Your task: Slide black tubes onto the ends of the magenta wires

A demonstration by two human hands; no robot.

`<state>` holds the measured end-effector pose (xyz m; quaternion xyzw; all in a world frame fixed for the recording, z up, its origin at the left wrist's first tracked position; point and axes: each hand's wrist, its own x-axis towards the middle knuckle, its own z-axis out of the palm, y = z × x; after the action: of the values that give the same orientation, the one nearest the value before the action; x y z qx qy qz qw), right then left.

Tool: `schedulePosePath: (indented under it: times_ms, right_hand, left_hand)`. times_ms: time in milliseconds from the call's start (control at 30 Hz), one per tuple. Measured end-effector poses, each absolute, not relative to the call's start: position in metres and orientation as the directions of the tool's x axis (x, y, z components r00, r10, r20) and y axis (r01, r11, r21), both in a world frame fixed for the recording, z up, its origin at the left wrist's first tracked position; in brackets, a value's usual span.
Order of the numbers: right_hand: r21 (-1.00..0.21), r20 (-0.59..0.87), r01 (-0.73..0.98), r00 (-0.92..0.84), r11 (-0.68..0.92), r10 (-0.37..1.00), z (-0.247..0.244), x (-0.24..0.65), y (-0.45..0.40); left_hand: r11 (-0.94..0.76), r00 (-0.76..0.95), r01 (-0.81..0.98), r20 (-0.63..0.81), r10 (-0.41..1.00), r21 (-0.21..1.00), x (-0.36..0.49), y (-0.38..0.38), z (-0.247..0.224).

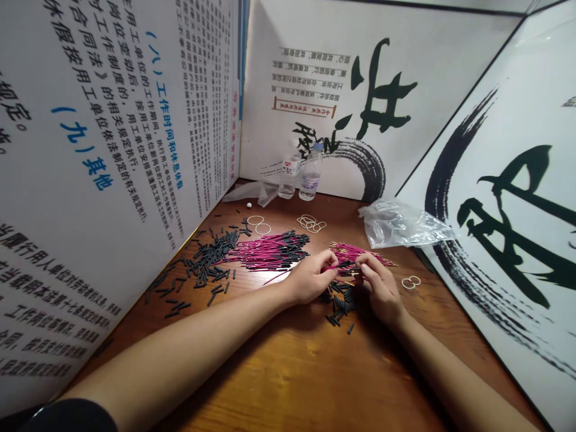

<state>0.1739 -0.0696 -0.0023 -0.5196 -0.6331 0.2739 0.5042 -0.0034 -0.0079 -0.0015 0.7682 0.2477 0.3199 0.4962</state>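
My left hand is closed on a few pink sticks with black ends, just right of the large pile. Close beside it, my right hand pinches at the dark tips of these sticks. A wide pile of pink sticks with black ends lies left of the hands. Behind the hands are more pink sticks with gold-coloured tips. Small black tubes lie scattered below the fingers, and a larger heap of black tubes spreads at the left.
Two clear bottles stand at the back against white printed panels. A crumpled plastic bag lies at the back right. Pale rings rest behind the piles, with two more rings right of my right hand.
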Motion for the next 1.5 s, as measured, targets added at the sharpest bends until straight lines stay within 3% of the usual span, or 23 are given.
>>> schedulePosePath:
  times_ms: [200, 500, 733, 1500]
  right_hand:
    - [-0.925, 0.278, 0.28, 0.038, 0.257, 0.96, -0.004, 0.173, -0.069]
    - [-0.937, 0.267, 0.251, 0.068, 0.243, 0.961, -0.003, 0.169, -0.069]
    - [-0.982, 0.158, 0.119, 0.067, 0.149, 0.985, 0.002, 0.162, -0.07]
    - [-0.985, 0.138, 0.12, 0.115, 0.124, 0.984, -0.01, 0.166, -0.068]
  left_hand:
    - [-0.371, 0.681, 0.024, 0.257, 0.686, 0.928, -0.004, -0.008, 0.001]
    - [-0.392, 0.659, 0.135, 0.213, 0.721, 0.91, -0.007, -0.012, 0.006]
    - [-0.421, 0.652, 0.14, 0.236, 0.72, 0.896, -0.005, -0.009, 0.002]
    - [-0.388, 0.655, 0.129, 0.215, 0.724, 0.913, -0.006, -0.012, 0.007]
